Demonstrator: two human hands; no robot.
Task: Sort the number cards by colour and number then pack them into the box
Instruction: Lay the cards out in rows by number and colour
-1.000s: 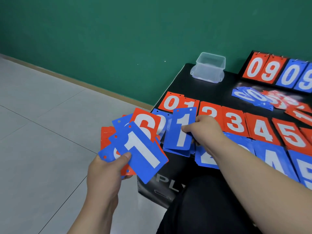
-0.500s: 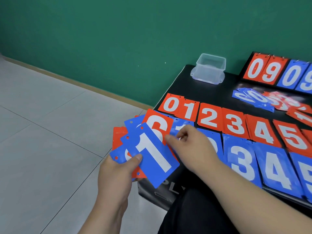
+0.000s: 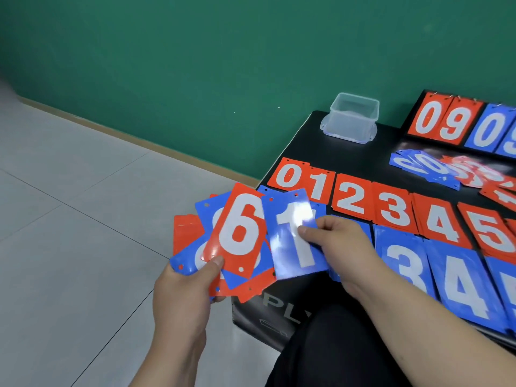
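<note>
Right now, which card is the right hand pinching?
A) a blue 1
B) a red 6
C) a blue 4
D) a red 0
A: the right hand pinches the blue 1 card; the red 6 tops the fan of cards in the left hand.

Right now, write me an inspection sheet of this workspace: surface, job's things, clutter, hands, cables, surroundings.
Surface: black table, glossy.
Job's things: red row reading 0 to 5, blue row in front of it; clear box at the back, looks empty; mixed heap unsorted.
Clutter: scoreboard stand showing 0, 9, 0.
Hands: left hand holds a card fan, red 6 on top; right hand pinches the blue 1 card.
Cables: nothing seen.
Surroundings: green wall, tiled floor.
</note>
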